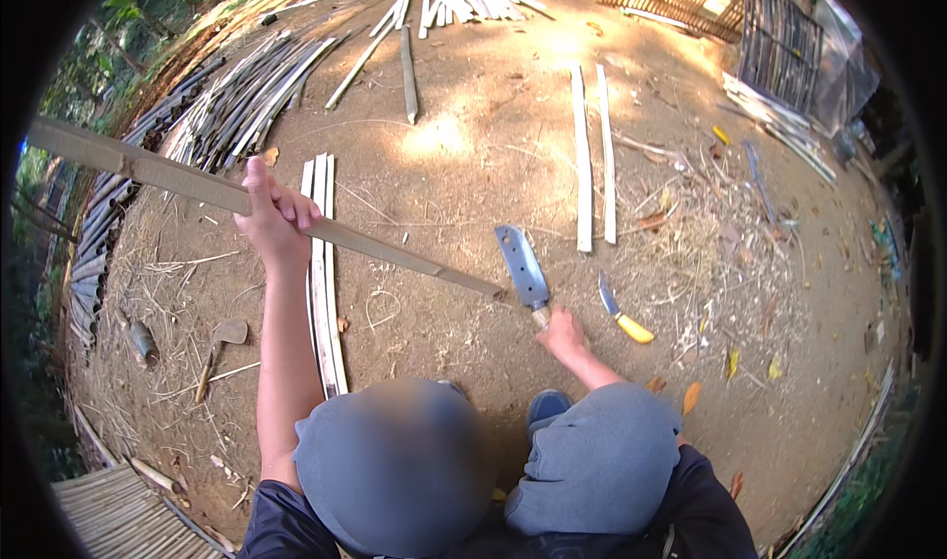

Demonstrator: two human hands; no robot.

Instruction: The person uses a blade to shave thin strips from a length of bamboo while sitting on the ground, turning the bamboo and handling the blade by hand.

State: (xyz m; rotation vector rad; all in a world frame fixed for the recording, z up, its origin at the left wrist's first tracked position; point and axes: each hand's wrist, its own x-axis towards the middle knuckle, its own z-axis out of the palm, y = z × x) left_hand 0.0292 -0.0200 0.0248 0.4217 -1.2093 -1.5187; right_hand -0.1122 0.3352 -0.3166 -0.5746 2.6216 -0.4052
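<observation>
My left hand (274,212) is closed around a long split bamboo strip (395,254), its thumb lying along the top. The strip slants from the far left down toward the middle, with its near end close to the blade in my other hand. In my right hand (564,336) is the wooden handle of a cleaver (521,265), a broad grey blade with several holes. Blade and strip end look close together; I cannot tell if they touch. Right of the cleaver, a small knife (625,316) with a yellow handle lies on the ground.
Pale bamboo strips (321,273) lie beside my left arm, and two more (583,164) lie ahead on the right. Bamboo piles (261,105) stretch along the left. A hatchet-like tool (225,337) and a dark bottle-shaped object (144,342) rest at left. Shavings (681,263) litter the dirt at right.
</observation>
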